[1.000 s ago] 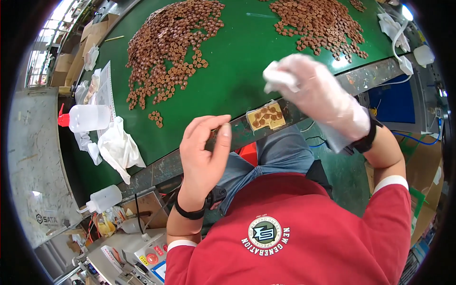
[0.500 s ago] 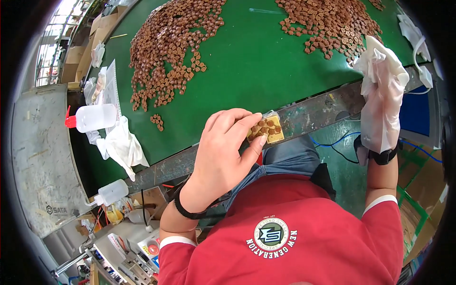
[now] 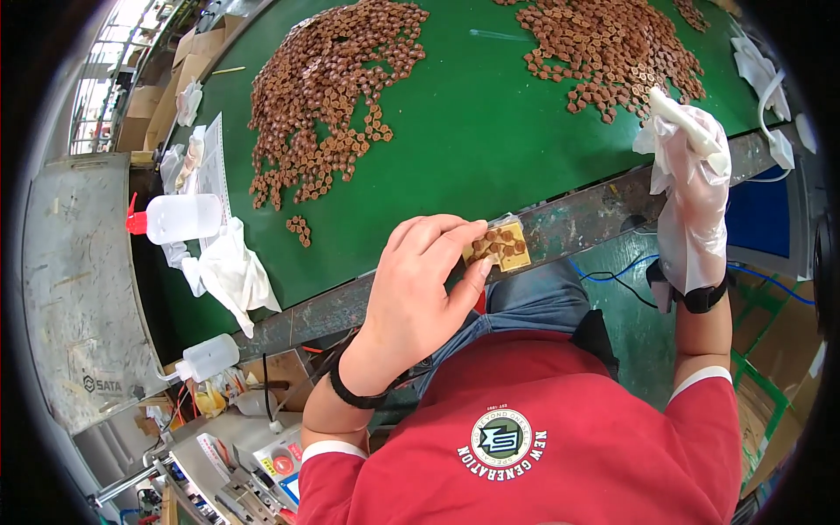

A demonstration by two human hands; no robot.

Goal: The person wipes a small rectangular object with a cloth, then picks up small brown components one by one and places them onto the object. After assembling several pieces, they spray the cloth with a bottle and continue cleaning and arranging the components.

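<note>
While the left hand point(image 3: 411, 297) pinches a small yellow card point(image 3: 501, 248) between thumb and fingertips, its grip is pressed onto the card's near edge; the card carries a cluster of small brown pieces and sits just over the front edge of the green worktop point(image 3: 472, 140). A black band circles the left wrist. The right hand point(image 3: 691, 188), covered by a thin clear glove, is raised at the right end of the worktop edge, its grip closed around a white cloth point(image 3: 687, 127) that sticks out above the fingers. A black watch point(image 3: 700, 299) sits on the right wrist. Two wide heaps of brown pieces lie on the worktop: one at upper left point(image 3: 328, 96), one at upper right point(image 3: 612, 48), well apart from the card. At the left edge lie a clear squeeze bottle with a red spout point(image 3: 179, 219) and, just beside it, a crumpled white rag point(image 3: 229, 273). A second squeeze bottle point(image 3: 208, 357) rests below the worktop.
</note>
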